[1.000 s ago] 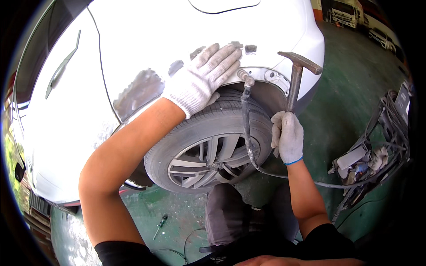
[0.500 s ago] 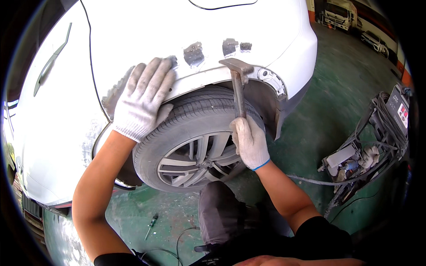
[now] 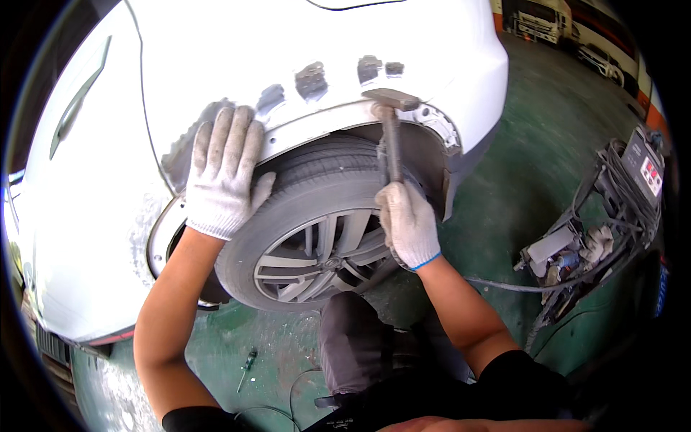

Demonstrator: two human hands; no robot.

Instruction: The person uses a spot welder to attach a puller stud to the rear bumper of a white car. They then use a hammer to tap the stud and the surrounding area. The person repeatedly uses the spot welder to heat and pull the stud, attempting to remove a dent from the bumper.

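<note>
My left hand (image 3: 222, 173), in a white knit glove, lies with fingers stretched out on the white car body (image 3: 216, 43) at the wheel arch (image 3: 309, 115), beside a sanded grey patch (image 3: 176, 160). My gloved right hand (image 3: 407, 223) is closed round the handle of a metal hammer (image 3: 392, 99), its head up by the right part of the arch; whether it touches the metal I cannot tell. Behind the handle a grey hose is partly hidden. Several smaller bare patches (image 3: 311, 81) mark the panel above the arch. The tyre (image 3: 309, 187) and alloy rim are below both hands.
A wheeled machine (image 3: 640, 165) with coiled cables and tools stands at the right, a hose (image 3: 504, 286) running from it. A screwdriver (image 3: 247, 367) and cables lie on the green floor (image 3: 518, 122) near my knee. A truck (image 3: 536, 21) and a car are parked at the back right.
My left hand has moved left and down along the arch, uncovering patches it covered a second ago. My right hand and the hammer have moved left, onto the arch area in front of the hose.
</note>
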